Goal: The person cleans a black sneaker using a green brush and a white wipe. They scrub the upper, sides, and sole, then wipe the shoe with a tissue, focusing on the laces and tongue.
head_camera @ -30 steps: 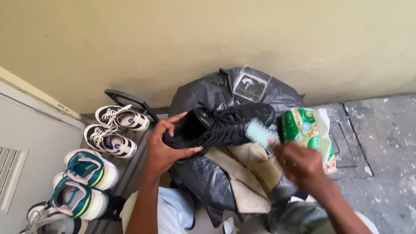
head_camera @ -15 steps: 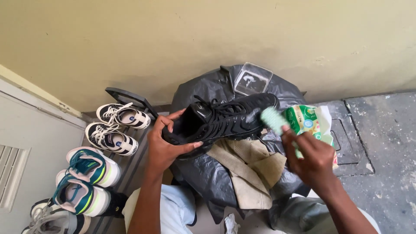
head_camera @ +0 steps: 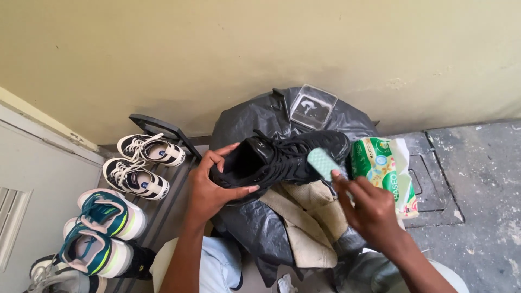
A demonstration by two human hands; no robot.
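Note:
My left hand [head_camera: 213, 184] grips the heel end of a black lace-up shoe [head_camera: 282, 157], held on its side over a black plastic bag [head_camera: 255, 222]. In my right hand [head_camera: 369, 209] is a small mint-green sponge pad [head_camera: 321, 163], pressed against the shoe's side near the toe. A beige cloth [head_camera: 306, 217] lies on the bag just under the shoe.
A green tissue pack [head_camera: 382, 171] sits to the right of the shoe. A clear plastic box [head_camera: 313, 106] rests on top of the bag by the wall. On a dark rack [head_camera: 163, 190] at left stand white-and-navy sneakers [head_camera: 138, 165] and teal sneakers [head_camera: 103, 228]. Grey concrete floor [head_camera: 477, 179] at right.
My right hand has slid the green pad along the shoe, first toward the toe, now back a little toward the middle. The left hand keeps its hold on the heel.

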